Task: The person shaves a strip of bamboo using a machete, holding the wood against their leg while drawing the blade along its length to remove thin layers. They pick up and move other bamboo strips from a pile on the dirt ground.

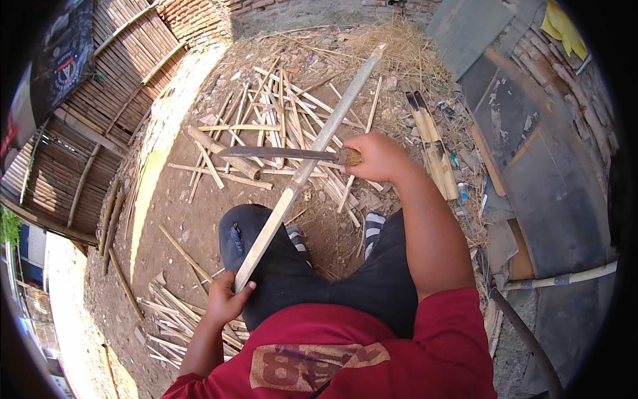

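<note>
My left hand [226, 298] grips the lower end of a long split bamboo strip [312, 163], which slants up and away to the right across my left thigh. The strip's near part looks pale and freshly cut; its far part is greyish green. In my right hand [377, 157] is the wooden handle of a machete [279, 153], its dark blade pointing left across the strip. Whether the blade's edge bites into the bamboo I cannot tell. The fingers of my right hand are wrapped round the handle, partly hidden.
A heap of split bamboo sticks [286, 110] lies ahead, with a thick round bamboo piece [226, 153] at its left. Another pile of sticks [176, 322] is at my lower left. Half bamboo lengths [432, 146] and dark boards [531, 153] stand right. A bamboo wall [126, 46] rises left.
</note>
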A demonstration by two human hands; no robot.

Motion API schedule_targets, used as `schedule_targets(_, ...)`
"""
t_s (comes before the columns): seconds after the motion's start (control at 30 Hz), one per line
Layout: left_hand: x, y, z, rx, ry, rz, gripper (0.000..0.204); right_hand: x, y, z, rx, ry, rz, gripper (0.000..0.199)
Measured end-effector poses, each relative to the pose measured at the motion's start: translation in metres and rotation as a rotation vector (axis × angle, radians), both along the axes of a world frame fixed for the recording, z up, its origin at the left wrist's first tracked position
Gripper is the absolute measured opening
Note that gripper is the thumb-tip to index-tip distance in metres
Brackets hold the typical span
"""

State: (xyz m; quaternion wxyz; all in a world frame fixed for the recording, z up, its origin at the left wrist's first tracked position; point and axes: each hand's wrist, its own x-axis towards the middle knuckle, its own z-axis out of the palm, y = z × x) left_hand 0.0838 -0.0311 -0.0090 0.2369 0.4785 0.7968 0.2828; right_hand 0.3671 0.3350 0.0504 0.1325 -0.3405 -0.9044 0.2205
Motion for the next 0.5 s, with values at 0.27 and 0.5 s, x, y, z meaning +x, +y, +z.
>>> schedule_targets(0.27, 0.002, 0.006, -0.001, -0.043, 0.039, -0.046, 0.037, 0.026, 0.031, -0.023, -0.107, 0.199, -0.352, 0.061)
schedule_targets(0.5, 0.003, 0.004, -0.002, -0.015, 0.03, -0.019, 0.037, 0.002, 0.006, -0.004, -0.025, 0.066, -0.181, 0.053)
